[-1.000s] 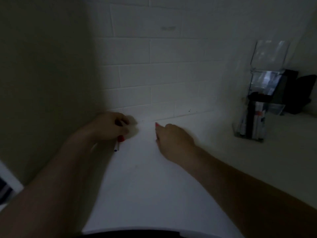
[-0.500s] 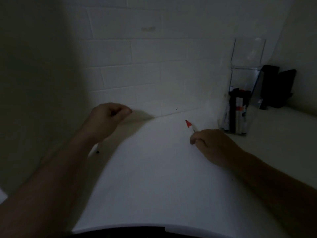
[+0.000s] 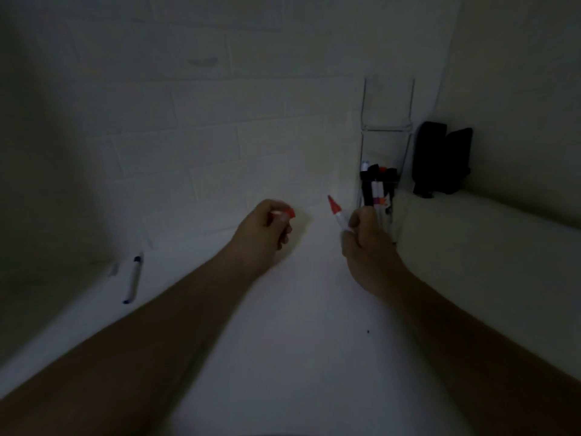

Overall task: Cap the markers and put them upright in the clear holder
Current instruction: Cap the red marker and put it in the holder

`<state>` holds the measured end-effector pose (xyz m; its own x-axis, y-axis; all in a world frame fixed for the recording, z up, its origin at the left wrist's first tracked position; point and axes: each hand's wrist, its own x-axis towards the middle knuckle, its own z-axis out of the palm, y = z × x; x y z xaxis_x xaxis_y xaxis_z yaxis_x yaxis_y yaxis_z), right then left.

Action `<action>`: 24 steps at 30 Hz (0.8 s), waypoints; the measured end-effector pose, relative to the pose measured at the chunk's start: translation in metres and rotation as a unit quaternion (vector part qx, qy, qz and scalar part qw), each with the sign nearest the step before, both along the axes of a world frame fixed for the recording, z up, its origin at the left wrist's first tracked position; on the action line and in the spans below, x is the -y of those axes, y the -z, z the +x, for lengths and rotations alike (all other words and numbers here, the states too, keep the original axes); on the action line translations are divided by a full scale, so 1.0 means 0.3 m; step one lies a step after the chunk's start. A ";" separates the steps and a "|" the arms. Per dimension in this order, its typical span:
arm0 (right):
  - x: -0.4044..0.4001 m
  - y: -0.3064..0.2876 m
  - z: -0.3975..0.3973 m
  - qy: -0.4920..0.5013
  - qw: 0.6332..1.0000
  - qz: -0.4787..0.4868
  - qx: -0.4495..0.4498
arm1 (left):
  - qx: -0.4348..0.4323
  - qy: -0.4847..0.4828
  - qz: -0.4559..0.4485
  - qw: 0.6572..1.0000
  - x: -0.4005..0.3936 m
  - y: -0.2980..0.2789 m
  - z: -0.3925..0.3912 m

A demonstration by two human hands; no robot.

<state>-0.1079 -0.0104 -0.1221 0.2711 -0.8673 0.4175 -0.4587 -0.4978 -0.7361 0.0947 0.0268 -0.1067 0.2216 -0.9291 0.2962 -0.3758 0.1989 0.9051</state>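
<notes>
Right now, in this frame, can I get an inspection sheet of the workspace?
Surface: white counter, dimly lit.
Job's things: red marker uncapped, in right hand; red cap in left hand; blue marker lying flat at left; clear holder with markers upright.
Clutter: black objects beside holder.
Grips: both hands pinching.
Cables: nothing seen.
Surroundings: white tiled wall.

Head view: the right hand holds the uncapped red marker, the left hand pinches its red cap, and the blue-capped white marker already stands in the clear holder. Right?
Not quite. In the head view the blue-capped white marker lies flat on the white counter, far left, not in the clear holder. The rest holds: the right hand holds the uncapped red marker and the left hand pinches the red cap.
</notes>
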 end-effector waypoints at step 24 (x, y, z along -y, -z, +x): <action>-0.025 -0.008 -0.010 -0.032 0.987 -0.078 -0.139 | -0.063 0.072 -0.004 0.995 -0.020 0.046 0.005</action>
<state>-0.1110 -0.0029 -0.1196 0.4461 -0.7756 0.4466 -0.5966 -0.6297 -0.4975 0.0963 0.0328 -0.1205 0.1222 -0.9516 0.2820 -0.2262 0.2499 0.9415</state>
